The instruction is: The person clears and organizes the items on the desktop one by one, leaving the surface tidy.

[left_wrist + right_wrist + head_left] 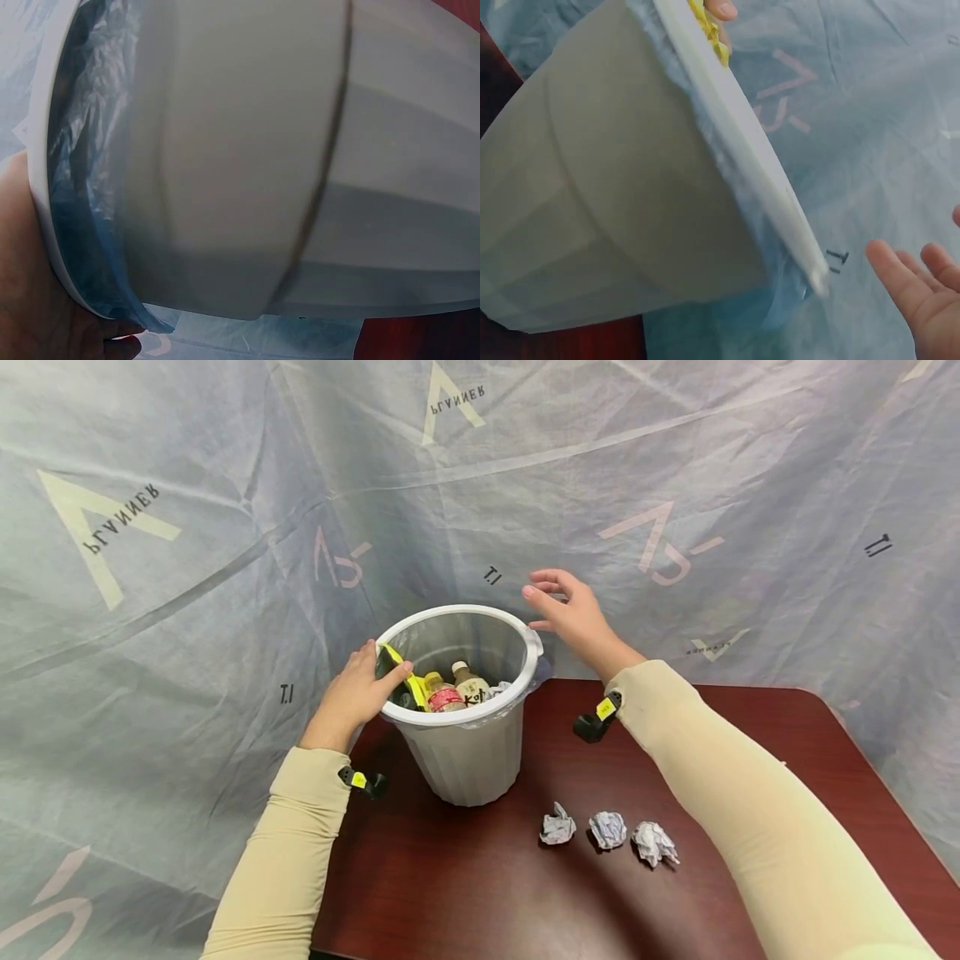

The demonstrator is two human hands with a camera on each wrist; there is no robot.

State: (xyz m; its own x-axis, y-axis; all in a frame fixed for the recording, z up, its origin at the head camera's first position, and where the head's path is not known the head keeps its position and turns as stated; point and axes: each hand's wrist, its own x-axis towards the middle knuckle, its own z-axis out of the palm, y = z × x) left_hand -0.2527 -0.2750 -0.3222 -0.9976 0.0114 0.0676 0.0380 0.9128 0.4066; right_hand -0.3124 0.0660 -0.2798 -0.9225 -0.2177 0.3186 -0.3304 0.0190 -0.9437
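Observation:
A light grey trash can (472, 752) with a white rim (39, 150) and a clear liner stands on the table. My left hand (356, 689) grips the rim at its left side, thumb over the inside and fingers outside. Inside the can lie a bottle with a red label (445, 698), a bottle with a pale label (471, 687), and a yellow and black wrapper (411, 672) beside my left thumb. My right hand (577, 618) hovers just beyond the rim's right side, fingers loosely bent and holding nothing; in the right wrist view its fingers (907, 289) spread near the rim.
Three crumpled paper balls, the left one (557, 825), the middle one (607, 831) and the right one (655, 844), lie in a row on the dark red table (480, 893). A grey printed sheet (750, 510) hangs behind the table and along the left.

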